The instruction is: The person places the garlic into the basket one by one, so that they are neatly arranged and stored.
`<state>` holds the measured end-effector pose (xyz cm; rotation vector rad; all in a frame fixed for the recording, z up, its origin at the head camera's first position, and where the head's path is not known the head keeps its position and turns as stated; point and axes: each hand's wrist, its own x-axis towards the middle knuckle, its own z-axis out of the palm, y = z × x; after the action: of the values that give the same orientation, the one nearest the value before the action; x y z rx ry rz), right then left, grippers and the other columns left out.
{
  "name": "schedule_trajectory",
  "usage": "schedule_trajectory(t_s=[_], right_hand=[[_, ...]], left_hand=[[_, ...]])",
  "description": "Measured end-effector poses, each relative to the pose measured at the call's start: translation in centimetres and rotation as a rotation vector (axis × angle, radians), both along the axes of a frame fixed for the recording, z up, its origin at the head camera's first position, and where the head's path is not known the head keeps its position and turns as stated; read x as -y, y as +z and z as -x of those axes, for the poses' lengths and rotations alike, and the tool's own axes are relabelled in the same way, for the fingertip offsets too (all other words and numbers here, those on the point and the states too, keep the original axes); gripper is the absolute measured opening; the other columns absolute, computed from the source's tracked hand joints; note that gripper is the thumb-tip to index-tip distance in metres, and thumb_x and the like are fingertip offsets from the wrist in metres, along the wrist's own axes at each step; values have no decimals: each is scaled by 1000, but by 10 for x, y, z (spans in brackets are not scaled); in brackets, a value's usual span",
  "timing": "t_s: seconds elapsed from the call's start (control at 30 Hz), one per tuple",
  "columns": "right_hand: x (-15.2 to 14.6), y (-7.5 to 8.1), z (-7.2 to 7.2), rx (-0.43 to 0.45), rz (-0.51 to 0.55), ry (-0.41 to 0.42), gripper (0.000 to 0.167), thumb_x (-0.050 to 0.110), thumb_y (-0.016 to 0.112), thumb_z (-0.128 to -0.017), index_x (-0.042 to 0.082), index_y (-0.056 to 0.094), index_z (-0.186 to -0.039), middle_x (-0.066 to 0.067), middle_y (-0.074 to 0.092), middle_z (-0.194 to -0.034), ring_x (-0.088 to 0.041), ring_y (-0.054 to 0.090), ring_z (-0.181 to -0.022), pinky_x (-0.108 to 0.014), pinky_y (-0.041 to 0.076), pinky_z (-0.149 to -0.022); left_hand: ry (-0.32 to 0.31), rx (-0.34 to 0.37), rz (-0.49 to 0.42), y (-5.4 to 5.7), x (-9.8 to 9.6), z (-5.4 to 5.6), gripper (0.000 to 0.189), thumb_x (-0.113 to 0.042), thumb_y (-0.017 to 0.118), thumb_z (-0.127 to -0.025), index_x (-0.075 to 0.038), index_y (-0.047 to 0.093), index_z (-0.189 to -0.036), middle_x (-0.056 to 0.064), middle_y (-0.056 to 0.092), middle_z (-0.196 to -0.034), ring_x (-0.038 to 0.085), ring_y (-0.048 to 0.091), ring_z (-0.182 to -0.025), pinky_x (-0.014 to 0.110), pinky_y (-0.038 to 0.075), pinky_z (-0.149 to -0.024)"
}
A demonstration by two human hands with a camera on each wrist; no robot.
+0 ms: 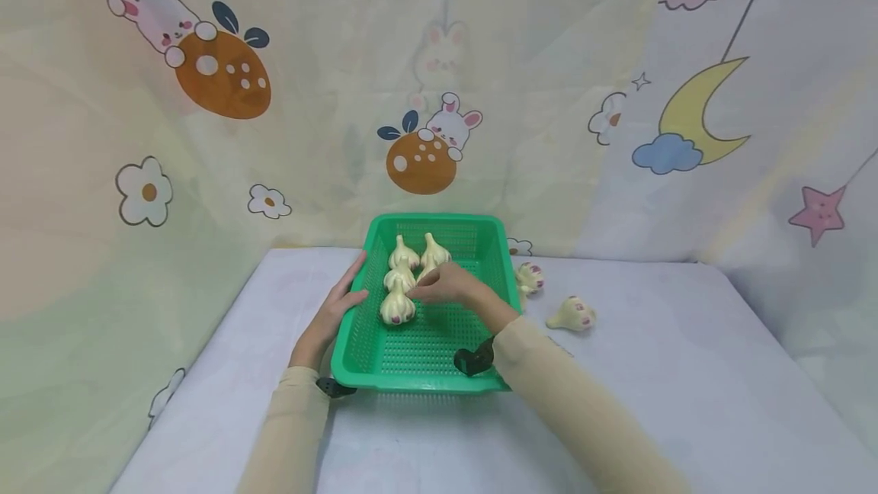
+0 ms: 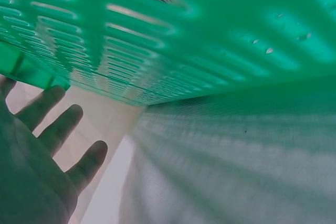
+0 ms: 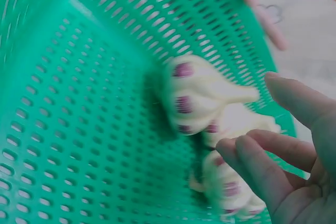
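Note:
A green plastic basket (image 1: 439, 383) with slotted walls holds several garlic bulbs, pale with purple patches. The nearest garlic bulb (image 1: 398, 309) lies at the front of the left row, its stem pointing away. My right hand (image 1: 449, 286) is inside the basket beside this row and hides part of another bulb. In the right wrist view, the thumb and fingers (image 3: 257, 166) are apart, close to the garlic bulbs (image 3: 194, 95), with nothing between them. My left hand (image 1: 329, 319) rests against the basket's left rim, its fingers extended; the left wrist view shows them spread by the wall.
Two garlic bulbs lie on the white-covered table (image 1: 686, 402) right of the basket: one garlic bulb (image 1: 530, 278) close by its wall, another garlic bulb (image 1: 575, 315) farther right. A patterned cloth backdrop (image 1: 315, 97) rises behind the table.

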<state>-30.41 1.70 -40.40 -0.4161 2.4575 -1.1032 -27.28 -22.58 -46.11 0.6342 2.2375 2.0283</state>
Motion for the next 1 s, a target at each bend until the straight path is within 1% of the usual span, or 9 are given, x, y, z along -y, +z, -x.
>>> schedule_trajectory(t_s=[0.1,0.23,0.4,0.5,0.67,0.77,0.87,0.97,1.0], right_hand=[[-9,11,-2,-27,32,2,38,37,68,-86,10,71,-112,-6,70,-111,-22,65,-103,-38,52,-90],[-29,28,-10,-146,10,9,44,38,67,-87,11,66,-121,-5,66,-121,-24,61,-114,-39,51,-92],[-62,45,-23,-286,-10,-5,42,33,65,-89,11,63,-126,-10,65,-123,-27,63,-111,-39,54,-87],[-85,51,-31,-360,-3,-16,43,29,64,-91,10,60,-129,-11,61,-129,-27,61,-114,-40,53,-89],[-127,51,-42,-484,26,-52,44,24,65,-91,7,58,-131,-13,57,-133,-30,58,-118,-39,52,-92],[-151,49,-48,-526,-5,-102,44,23,66,-90,7,58,-130,-14,58,-132,-31,57,-119,-41,52,-92],[-171,45,-52,-557,-78,-125,45,21,68,-88,7,58,-130,-15,57,-131,-33,55,-120,-45,51,-92],[-188,41,-55,-560,-136,-128,48,17,70,-86,7,56,-132,-15,56,-131,-34,53,-121,-48,49,-94],[-192,39,-56,-553,-150,-130,49,16,70,-86,7,56,-132,-15,56,-132,-35,52,-122,-48,49,-94]], left_hand=[[0,-2,6,6,-1,-4,65,-6,37,-96,-9,8,-154,9,2,-161,30,1,-148,54,6,-117],[4,-5,10,7,-1,-5,64,-6,37,-97,-8,7,-154,11,2,-161,30,1,-148,55,5,-117],[3,-3,8,4,-1,-3,65,-6,37,-97,-9,7,-154,9,2,-161,30,1,-148,54,5,-117],[2,-4,0,-4,1,2,65,-8,37,-97,-12,8,-154,7,2,-161,29,1,-148,55,5,-117],[12,-22,14,-20,6,12,64,-12,38,-98,-20,10,-155,-1,5,-161,25,2,-148,54,5,-117],[14,-30,22,-25,7,14,63,-15,38,-98,-24,11,-154,-4,5,-161,23,2,-148,55,6,-117],[12,-33,19,-26,7,15,63,-16,39,-98,-26,12,-154,-5,6,-161,24,3,-148,55,6,-116],[10,-34,15,-25,6,14,63,-15,38,-98,-27,12,-154,-5,6,-161,24,3,-149,55,6,-117],[10,-29,13,-21,5,11,64,-13,38,-98,-24,11,-154,-3,5,-161,25,2,-149,55,6,-117]])
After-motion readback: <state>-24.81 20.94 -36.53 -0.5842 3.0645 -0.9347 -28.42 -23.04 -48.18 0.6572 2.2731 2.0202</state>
